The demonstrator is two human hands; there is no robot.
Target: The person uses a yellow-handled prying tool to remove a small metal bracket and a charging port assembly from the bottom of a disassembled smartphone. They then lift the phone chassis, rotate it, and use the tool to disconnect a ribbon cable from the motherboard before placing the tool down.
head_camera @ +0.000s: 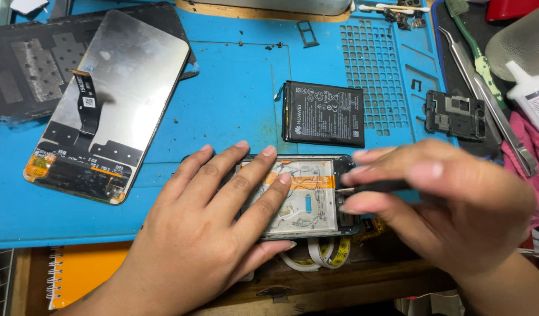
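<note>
Left hand (211,228) pressing flat, open, on opened black phone frame (304,199); right hand (451,205) pinching thin black tool (372,187). Slipping tip risks tearing orange flex ribbon (301,180).

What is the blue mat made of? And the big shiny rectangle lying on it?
The blue mat looks like soft rubber or silicone: matte, with moulded grooves and small square pockets. The shiny rectangle, a phone screen panel lying face down, seems backed with thin metal foil, since it gleams grey and carries a black ribbon cable.

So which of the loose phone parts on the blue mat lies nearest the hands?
The black battery, flat just above the opened phone that the left hand presses; the screen panel and small black cover lie farther off.
</note>
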